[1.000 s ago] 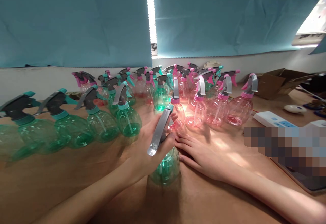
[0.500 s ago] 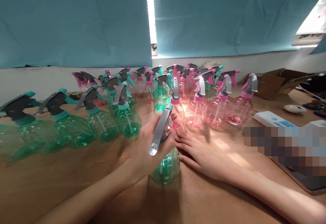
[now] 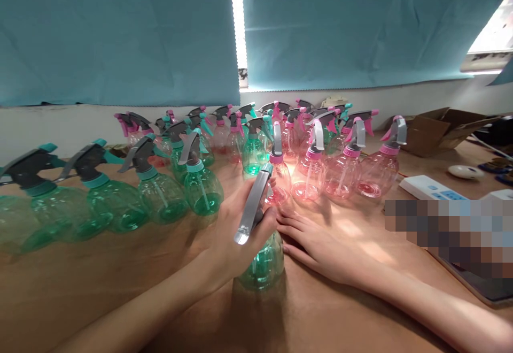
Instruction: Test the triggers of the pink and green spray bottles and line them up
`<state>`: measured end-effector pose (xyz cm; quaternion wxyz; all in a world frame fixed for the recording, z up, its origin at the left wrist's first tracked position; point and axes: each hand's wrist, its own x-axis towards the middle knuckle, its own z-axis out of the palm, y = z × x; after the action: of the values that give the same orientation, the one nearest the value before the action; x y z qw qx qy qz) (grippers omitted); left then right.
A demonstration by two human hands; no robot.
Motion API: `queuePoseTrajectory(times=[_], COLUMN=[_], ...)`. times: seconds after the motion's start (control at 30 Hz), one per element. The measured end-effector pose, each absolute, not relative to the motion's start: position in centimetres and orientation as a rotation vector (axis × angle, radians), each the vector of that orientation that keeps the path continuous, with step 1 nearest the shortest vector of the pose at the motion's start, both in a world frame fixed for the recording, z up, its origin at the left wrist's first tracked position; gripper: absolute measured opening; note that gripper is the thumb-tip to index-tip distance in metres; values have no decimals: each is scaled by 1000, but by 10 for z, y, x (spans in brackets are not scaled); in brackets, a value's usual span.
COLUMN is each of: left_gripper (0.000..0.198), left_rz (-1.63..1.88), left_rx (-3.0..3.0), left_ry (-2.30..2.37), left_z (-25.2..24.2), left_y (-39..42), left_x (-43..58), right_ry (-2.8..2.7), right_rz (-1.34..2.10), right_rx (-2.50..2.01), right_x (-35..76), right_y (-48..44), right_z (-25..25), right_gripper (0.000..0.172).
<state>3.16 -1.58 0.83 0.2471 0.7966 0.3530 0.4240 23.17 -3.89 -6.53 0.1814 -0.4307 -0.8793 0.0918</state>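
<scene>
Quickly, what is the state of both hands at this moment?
Left hand: closed, holding a green spray bottle.
Right hand: open, palm down on the table.

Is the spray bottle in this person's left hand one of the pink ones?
No, the spray bottle gripped by the left hand has a see-through green body.

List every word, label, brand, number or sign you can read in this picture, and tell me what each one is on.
No text can be read anywhere in the picture.
Green spray bottle in the left hand: no readable text shows.
Pink bottle collar: any marking is too small to read.
White power strip: any print is too small to read.
Pixelated patch at right: nothing under it can be read.
</scene>
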Motion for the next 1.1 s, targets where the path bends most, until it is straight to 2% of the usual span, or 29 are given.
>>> queuePoseTrajectory(times=[0.53, 0.77, 1.1], left_gripper=[4, 10, 17], left_rz=[1159, 1151, 1150], left_rx=[2151, 2108, 2195], left_ry=[952, 907, 978], left_z=[10, 10, 10], left_y=[-17, -17, -17], left_x=[34, 34, 33], right_ry=[-2490, -2540, -2471], right_rz=[254, 249, 267], right_rx=[-1227, -1258, -1213], right_x=[230, 232, 231], right_y=[-40, -38, -39], right_z=[-62, -64, -64], right_gripper=[43, 48, 41])
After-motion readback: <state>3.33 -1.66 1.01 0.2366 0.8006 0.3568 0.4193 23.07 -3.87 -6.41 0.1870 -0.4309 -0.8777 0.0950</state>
